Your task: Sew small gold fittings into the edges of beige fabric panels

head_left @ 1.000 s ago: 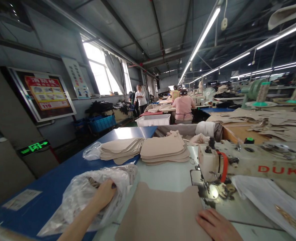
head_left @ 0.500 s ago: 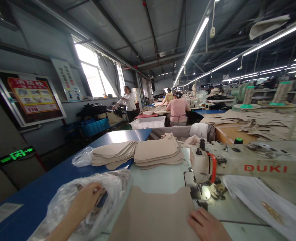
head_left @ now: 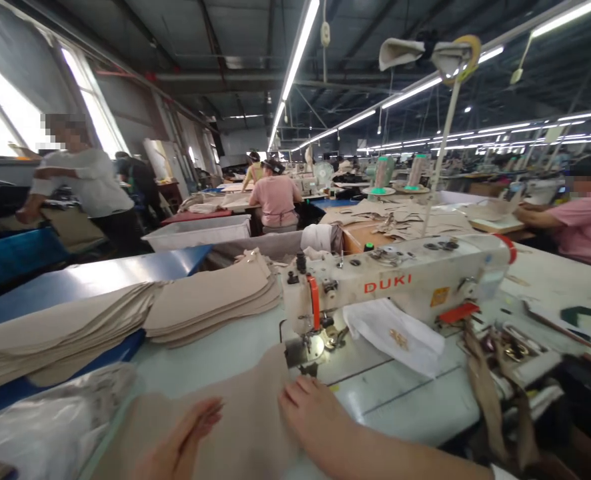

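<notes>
A beige fabric-like panel [head_left: 245, 413] lies on the machine table in front of me, its far right corner close to the needle area of the sewing machine [head_left: 405, 273]. My right hand [head_left: 313, 410] rests on the panel's right edge, fingers laid over it. Above the panel's middle, my left hand [head_left: 193, 427] is pinched closed; a small thing seems to be between the fingertips, too blurred to name. To its left sits a clear plastic bag [head_left: 60, 413] with contents hard to make out. Stacked beige panels [head_left: 210, 293] lie behind.
A white cloth with gold-coloured metal pieces [head_left: 393, 333] lies at the machine bed. Beige straps [head_left: 490, 393] hang over the table's right side. A white bin [head_left: 200, 233] stands beyond. One co-worker [head_left: 275, 200] sits ahead, another [head_left: 585, 213] at right, a third [head_left: 83, 180] at left.
My left hand has come out of the plastic bag and moved right, over the panel. The view has turned right, bringing the whole machine into sight. My right hand stays on the panel's edge.
</notes>
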`<action>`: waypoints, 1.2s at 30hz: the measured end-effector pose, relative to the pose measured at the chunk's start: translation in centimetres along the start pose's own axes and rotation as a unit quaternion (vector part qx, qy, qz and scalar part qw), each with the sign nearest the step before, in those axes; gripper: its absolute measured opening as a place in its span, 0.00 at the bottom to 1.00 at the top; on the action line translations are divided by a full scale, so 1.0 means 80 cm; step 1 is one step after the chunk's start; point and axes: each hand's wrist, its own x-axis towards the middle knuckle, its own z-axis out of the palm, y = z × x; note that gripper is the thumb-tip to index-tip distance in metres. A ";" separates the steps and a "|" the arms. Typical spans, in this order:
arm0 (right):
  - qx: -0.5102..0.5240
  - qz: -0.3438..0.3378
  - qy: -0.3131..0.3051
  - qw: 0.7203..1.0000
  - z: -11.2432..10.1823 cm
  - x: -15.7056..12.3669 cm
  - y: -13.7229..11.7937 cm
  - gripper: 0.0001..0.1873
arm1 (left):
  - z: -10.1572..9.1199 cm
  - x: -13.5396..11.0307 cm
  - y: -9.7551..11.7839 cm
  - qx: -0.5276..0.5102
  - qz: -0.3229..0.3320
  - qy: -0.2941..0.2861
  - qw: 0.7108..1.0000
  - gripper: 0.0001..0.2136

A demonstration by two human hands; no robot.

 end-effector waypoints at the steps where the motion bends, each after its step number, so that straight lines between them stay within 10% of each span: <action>1: 0.012 -0.003 -0.011 1.000 -0.009 -0.006 0.005 0.11 | 0.020 0.006 0.022 -0.026 0.001 -0.027 0.999 0.13; 5: 0.072 0.033 0.010 0.997 -0.051 -0.049 0.054 0.16 | 0.059 0.037 0.066 -0.086 -0.031 -0.066 0.994 0.11; 9: 0.072 0.213 0.046 0.973 -0.093 -0.093 0.134 0.18 | 0.065 0.057 0.066 -0.097 -0.041 -0.068 0.992 0.11; 15: 0.033 0.359 -0.009 0.933 -0.092 -0.108 0.213 0.09 | 0.072 0.061 0.061 -0.081 -0.047 -0.086 0.992 0.13; 28: 0.179 0.415 0.060 0.890 -0.078 -0.098 0.216 0.11 | 0.070 0.057 0.068 -0.106 -0.047 -0.078 0.990 0.12; 36: 0.479 0.356 0.138 0.790 -0.094 -0.094 0.179 0.19 | 0.073 0.058 0.065 -0.149 -0.049 -0.076 0.985 0.14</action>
